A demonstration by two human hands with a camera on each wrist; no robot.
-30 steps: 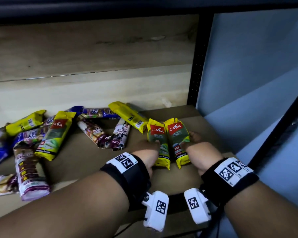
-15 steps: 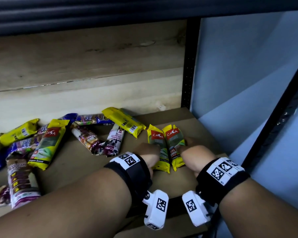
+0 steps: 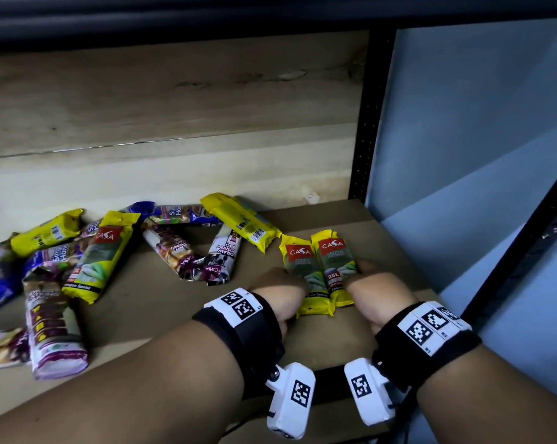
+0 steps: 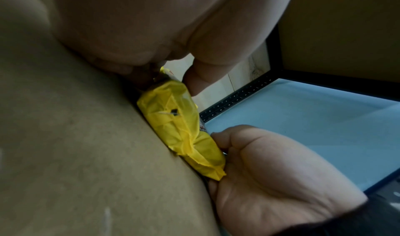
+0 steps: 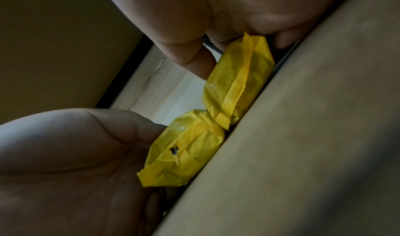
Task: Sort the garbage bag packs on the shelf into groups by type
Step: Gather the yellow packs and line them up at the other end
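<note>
Two yellow CASA garbage bag packs lie side by side near the right end of the brown shelf board [image 3: 367, 238]. My left hand [image 3: 298, 283] grips the left pack [image 3: 299, 261] and my right hand [image 3: 355, 274] grips the right pack [image 3: 333, 254]. In the left wrist view my thumb [image 4: 201, 75] lies on the left pack [image 4: 173, 116], with the right hand [image 4: 270, 171] beside it. In the right wrist view my thumb [image 5: 194, 60] presses the right pack [image 5: 238, 85], and the left pack [image 5: 186, 154] touches it end on.
More packs lie scattered to the left: a yellow one [image 3: 242, 221] at the back, another yellow CASA pack [image 3: 101, 261], purple-and-white drawstring packs [image 3: 221, 257], and blue ones [image 3: 178, 214]. A black upright post [image 3: 367, 123] and a blue wall [image 3: 463, 155] close off the right side.
Both hands have stayed on the two yellow packs, which now lie a little straighter against each other. The head view shifted slightly.
</note>
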